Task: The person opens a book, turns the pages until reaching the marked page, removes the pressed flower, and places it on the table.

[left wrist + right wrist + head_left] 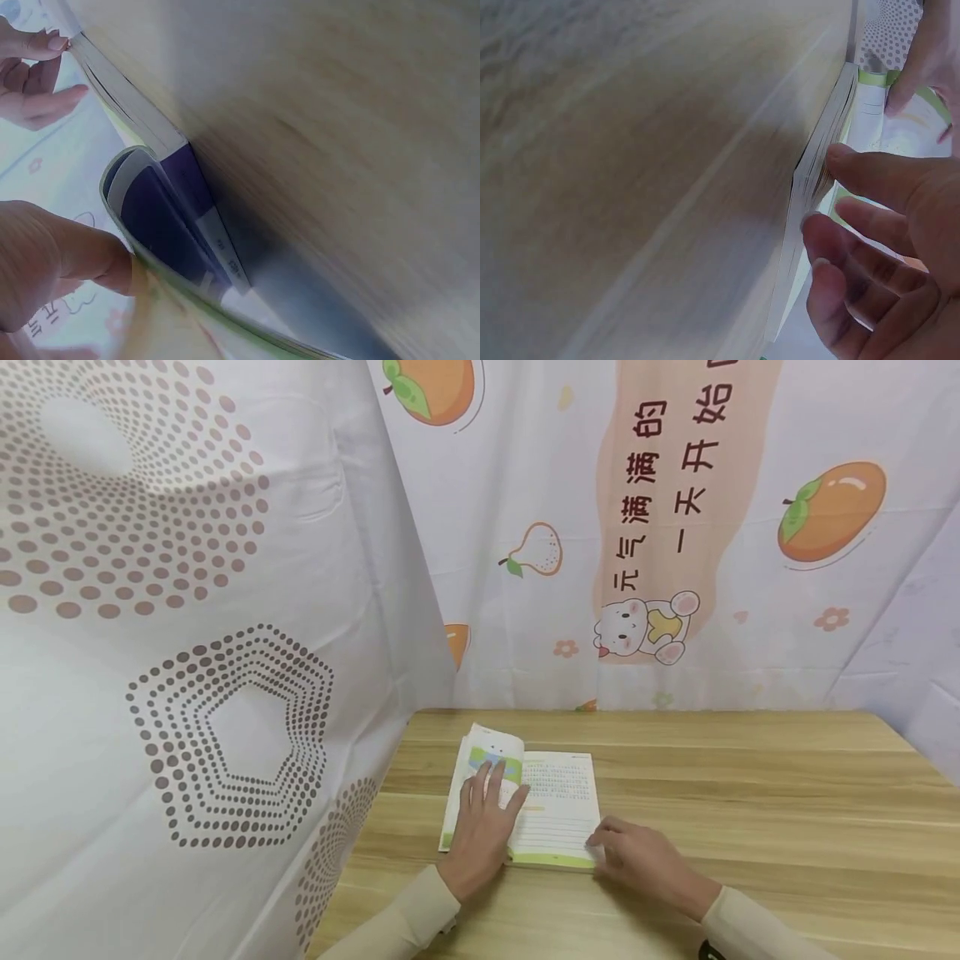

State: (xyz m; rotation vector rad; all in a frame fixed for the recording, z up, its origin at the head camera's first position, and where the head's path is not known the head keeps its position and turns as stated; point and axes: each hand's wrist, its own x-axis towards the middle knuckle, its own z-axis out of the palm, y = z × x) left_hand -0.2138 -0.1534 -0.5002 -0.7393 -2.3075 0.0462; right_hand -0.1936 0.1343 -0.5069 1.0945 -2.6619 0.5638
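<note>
An open book point(557, 833) lies on the wooden table, with lines of text and ruled lines on its right page. My left hand point(480, 831) rests on the left page, fingers spread over a coloured picture. Seen from the left wrist, that side of the book curves up, and a dark blue cover point(186, 180) shows below. At the lower right corner is my right hand point(648, 862), palm turned inward. In the right wrist view its thumb point(862, 166) is right at the page edges point(826, 139), while the other fingers bend loosely beside the book.
The wooden table point(720, 785) stretches to the right of the book. Behind it hangs a white cloth point(525, 627) printed with fruit and writing. Another cloth point(360, 568), with brown dot patterns, closes off the left side.
</note>
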